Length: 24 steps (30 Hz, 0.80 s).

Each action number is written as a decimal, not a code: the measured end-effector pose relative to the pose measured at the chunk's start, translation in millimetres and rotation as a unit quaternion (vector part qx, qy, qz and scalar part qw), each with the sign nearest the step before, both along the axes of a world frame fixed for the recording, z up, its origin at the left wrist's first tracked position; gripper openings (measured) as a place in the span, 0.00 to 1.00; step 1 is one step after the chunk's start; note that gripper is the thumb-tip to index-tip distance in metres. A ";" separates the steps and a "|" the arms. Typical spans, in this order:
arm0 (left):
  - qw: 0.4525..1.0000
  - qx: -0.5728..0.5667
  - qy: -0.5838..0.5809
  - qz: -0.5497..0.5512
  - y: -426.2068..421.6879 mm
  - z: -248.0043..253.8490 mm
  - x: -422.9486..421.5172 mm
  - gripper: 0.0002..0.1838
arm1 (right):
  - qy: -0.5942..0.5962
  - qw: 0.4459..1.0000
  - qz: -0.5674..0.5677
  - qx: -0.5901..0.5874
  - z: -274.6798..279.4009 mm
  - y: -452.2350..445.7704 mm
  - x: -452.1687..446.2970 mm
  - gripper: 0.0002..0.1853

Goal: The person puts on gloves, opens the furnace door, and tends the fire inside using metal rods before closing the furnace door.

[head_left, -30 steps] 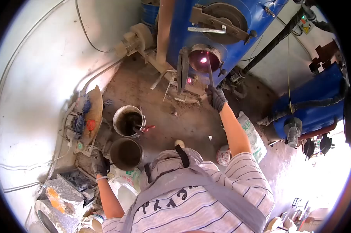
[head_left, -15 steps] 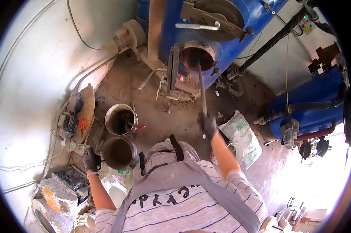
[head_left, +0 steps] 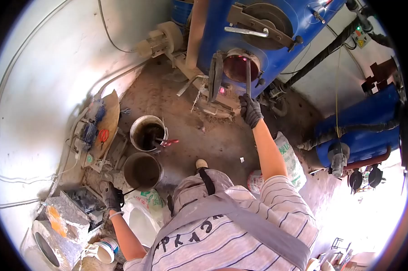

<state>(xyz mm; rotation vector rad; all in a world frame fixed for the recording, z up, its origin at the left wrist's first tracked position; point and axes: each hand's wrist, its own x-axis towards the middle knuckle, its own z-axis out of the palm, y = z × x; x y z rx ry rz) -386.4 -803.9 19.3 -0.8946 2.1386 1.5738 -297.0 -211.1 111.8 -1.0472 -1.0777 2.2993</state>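
Observation:
My right hand [head_left: 251, 111], in a dark glove, is closed round a long metal rod [head_left: 248, 77]. The rod's far end reaches into the round opening [head_left: 235, 67] of a blue furnace [head_left: 213, 27], where small pink-red glows show. The opening's thick door [head_left: 216, 77] hangs swung out to the left. My left hand [head_left: 109, 195], also gloved, is at the lower left, its fingers closed around something dark with a thin rod pointing right; I cannot make it out. Near it stand two buckets, a lower one [head_left: 143, 170] and an upper one [head_left: 136, 131] with a red-handled tool in it.
White sacks lie at the right [head_left: 292, 158] and below the buckets [head_left: 143, 219]. A motor [head_left: 87, 131] and red scissors [head_left: 103, 136] are by the left wall. Broken blocks [head_left: 68, 217] sit at the lower left. A blue tank [head_left: 362, 122] stands at the right.
My right hand first pulled the rod back toward my body, then moved forward again, pushing it into the opening. The bright glow seen inside a second ago is smaller. My left hand stays low at the left.

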 end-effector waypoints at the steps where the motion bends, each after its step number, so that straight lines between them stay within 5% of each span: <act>1: 1.000 0.001 -0.001 -0.006 -6.8 -1.6 2.1 0.32 | -0.028 0.998 0.009 0.060 0.4 -1.1 -1.4 0.07; 3: 1.000 0.000 -0.012 -0.021 -14.1 9.4 12.0 0.32 | -0.090 0.980 0.025 0.173 -0.5 -5.0 2.5 0.08; 8: 0.999 0.038 -0.023 0.027 -25.6 10.8 10.6 0.29 | -0.108 0.983 -0.011 0.150 -36.3 34.3 9.0 0.09; 12: 0.995 0.092 -0.016 0.036 -47.2 -16.7 0.3 0.27 | -0.006 0.998 0.047 -0.035 -24.8 29.7 19.4 0.08; 14: 0.991 0.114 -0.054 0.042 -54.0 -22.2 -8.5 0.27 | -0.093 0.978 0.042 0.180 -66.2 19.4 30.7 0.09; 18: 0.999 0.034 -0.005 0.000 -40.2 -3.2 -3.4 0.28 | -0.156 0.972 0.039 0.173 -77.4 -39.5 76.4 0.14; 21: 0.996 0.077 -0.033 0.026 -45.4 -9.4 -7.7 0.29 | -0.195 0.968 -0.011 0.159 -63.4 -109.8 112.1 0.16; 24: 0.992 -0.041 0.049 -0.107 -60.1 -18.9 -4.7 0.29 | -0.235 0.962 0.015 0.139 -62.4 -159.6 163.3 0.16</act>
